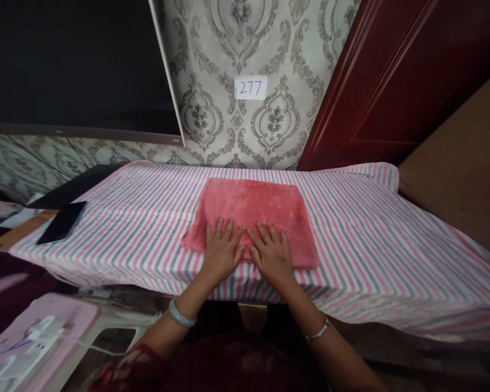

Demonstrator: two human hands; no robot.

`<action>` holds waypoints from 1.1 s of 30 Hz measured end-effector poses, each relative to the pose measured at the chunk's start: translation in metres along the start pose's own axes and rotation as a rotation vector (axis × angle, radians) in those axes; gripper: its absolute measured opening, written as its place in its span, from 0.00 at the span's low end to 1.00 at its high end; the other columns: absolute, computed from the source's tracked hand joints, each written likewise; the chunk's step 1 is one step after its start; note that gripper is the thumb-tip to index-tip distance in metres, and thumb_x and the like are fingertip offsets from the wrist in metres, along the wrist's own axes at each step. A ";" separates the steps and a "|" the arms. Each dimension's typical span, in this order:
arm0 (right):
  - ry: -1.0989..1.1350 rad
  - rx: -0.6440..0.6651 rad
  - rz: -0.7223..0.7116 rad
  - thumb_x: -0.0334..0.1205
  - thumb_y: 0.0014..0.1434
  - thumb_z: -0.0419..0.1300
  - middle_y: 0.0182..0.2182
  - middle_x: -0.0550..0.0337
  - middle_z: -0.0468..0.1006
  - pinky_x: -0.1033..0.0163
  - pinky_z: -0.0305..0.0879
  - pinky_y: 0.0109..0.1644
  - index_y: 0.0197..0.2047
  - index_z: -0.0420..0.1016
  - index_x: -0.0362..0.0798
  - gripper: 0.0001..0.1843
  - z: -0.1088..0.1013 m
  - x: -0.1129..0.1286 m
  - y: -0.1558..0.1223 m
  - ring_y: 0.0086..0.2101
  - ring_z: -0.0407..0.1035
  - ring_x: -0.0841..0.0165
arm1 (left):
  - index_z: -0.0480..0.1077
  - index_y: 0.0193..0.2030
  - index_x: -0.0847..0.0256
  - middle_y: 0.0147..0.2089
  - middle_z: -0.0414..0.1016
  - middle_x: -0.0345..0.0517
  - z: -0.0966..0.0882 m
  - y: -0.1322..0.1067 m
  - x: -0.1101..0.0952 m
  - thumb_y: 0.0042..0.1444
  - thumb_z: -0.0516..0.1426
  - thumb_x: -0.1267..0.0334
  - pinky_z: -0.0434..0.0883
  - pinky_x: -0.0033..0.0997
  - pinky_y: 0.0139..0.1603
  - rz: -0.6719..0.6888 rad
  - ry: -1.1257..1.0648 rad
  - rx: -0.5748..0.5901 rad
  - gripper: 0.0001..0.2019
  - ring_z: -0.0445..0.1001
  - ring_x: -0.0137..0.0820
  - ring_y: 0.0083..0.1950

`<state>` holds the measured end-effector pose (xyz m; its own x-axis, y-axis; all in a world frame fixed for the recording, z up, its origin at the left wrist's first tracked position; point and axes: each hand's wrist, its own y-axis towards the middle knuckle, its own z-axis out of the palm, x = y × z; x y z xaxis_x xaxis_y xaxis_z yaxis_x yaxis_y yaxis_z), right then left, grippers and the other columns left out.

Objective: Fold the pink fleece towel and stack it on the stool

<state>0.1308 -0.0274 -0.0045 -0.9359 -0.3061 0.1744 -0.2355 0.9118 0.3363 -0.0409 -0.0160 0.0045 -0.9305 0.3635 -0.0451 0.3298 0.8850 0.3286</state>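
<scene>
A folded coral-red plush cloth [253, 198] lies flat on the striped sheet [363, 239] that covers the table. My left hand [222, 247] rests palm down on the near half of the cloth, fingers spread. Beside it, my right hand [271, 250] lies flat on the same cloth, also with its fingers apart. The thumbs are close to each other near the cloth's front edge. Neither hand grips anything. At the cloth's left front corner, a bit of fabric sticks out past the fold.
A dark phone [62, 223] lies at the table's left end. Behind hangs a large screen [81, 65], beside a paper marked 277 [251, 87] on the wall. A dark red door [375, 81] stands at right. Lower left is a pink stool [71, 310] with a white power strip [26, 348].
</scene>
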 end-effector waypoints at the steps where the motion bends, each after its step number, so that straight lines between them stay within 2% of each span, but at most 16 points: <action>1: 0.002 0.001 -0.011 0.46 0.69 0.48 0.71 0.60 0.56 0.38 0.39 0.70 0.70 0.62 0.60 0.27 -0.002 -0.001 0.000 0.70 0.46 0.53 | 0.62 0.70 0.48 0.75 0.54 0.50 -0.002 0.000 0.001 0.67 0.49 0.50 0.44 0.68 0.70 0.002 -0.007 0.007 0.26 0.48 0.54 0.76; 5: 0.025 -0.014 -0.032 0.46 0.71 0.45 0.70 0.55 0.60 0.42 0.43 0.70 0.71 0.60 0.56 0.27 -0.020 -0.017 -0.001 0.69 0.50 0.57 | 0.58 0.72 0.53 0.75 0.53 0.52 -0.023 0.003 0.014 0.69 0.46 0.51 0.45 0.64 0.72 0.007 -0.031 0.032 0.27 0.51 0.50 0.75; 9: -0.074 -0.116 0.111 0.46 0.71 0.43 0.68 0.49 0.63 0.38 0.38 0.71 0.70 0.62 0.50 0.28 -0.037 -0.048 -0.005 0.69 0.50 0.55 | 0.57 0.72 0.60 0.75 0.54 0.57 -0.040 0.007 0.043 0.70 0.43 0.54 0.37 0.67 0.73 -0.077 0.056 -0.001 0.27 0.51 0.48 0.75; 12: -0.121 -0.054 0.153 0.48 0.71 0.43 0.68 0.46 0.63 0.36 0.42 0.70 0.69 0.63 0.47 0.29 -0.032 -0.067 -0.011 0.68 0.51 0.53 | 0.58 0.71 0.65 0.75 0.52 0.61 -0.034 0.007 0.061 0.70 0.43 0.51 0.45 0.65 0.72 -0.129 0.085 0.045 0.29 0.49 0.49 0.76; 15: -0.098 -0.025 0.160 0.49 0.71 0.43 0.68 0.45 0.61 0.39 0.49 0.69 0.68 0.64 0.45 0.30 -0.016 -0.077 -0.018 0.69 0.51 0.53 | 0.58 0.70 0.70 0.75 0.51 0.65 -0.019 0.004 0.070 0.69 0.44 0.49 0.56 0.53 0.71 -0.131 0.040 0.055 0.31 0.49 0.49 0.76; 17: -0.063 -0.054 0.145 0.49 0.70 0.42 0.69 0.44 0.60 0.42 0.52 0.68 0.68 0.64 0.43 0.31 -0.007 -0.080 -0.021 0.69 0.50 0.54 | 0.59 0.70 0.70 0.75 0.52 0.65 -0.012 0.001 0.072 0.69 0.44 0.49 0.59 0.47 0.70 -0.127 0.008 0.033 0.32 0.51 0.48 0.75; 20: -0.017 -0.093 0.111 0.49 0.70 0.42 0.68 0.43 0.61 0.44 0.53 0.69 0.68 0.64 0.40 0.32 0.000 -0.083 -0.024 0.69 0.49 0.54 | 0.59 0.70 0.69 0.74 0.53 0.64 -0.007 -0.001 0.071 0.69 0.44 0.48 0.60 0.47 0.69 -0.131 0.013 0.007 0.31 0.52 0.49 0.75; 24: 0.014 -0.142 0.091 0.49 0.70 0.42 0.68 0.46 0.62 0.42 0.53 0.70 0.69 0.63 0.43 0.32 0.005 -0.088 -0.025 0.69 0.50 0.54 | 0.58 0.71 0.70 0.75 0.51 0.65 -0.007 -0.003 0.067 0.69 0.42 0.49 0.61 0.48 0.68 -0.128 0.056 0.016 0.32 0.49 0.49 0.76; 33: -0.022 -0.161 0.063 0.49 0.70 0.42 0.66 0.42 0.64 0.44 0.53 0.70 0.66 0.67 0.39 0.32 0.010 -0.092 -0.023 0.69 0.51 0.53 | 0.57 0.71 0.71 0.75 0.50 0.67 -0.011 -0.004 0.064 0.69 0.44 0.50 0.60 0.48 0.68 -0.143 0.075 0.029 0.31 0.49 0.49 0.76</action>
<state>0.2201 -0.0174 -0.0377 -0.9535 -0.2417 0.1801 -0.1325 0.8728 0.4698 -0.1033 0.0003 0.0108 -0.9772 0.2116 -0.0188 0.1967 0.9347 0.2960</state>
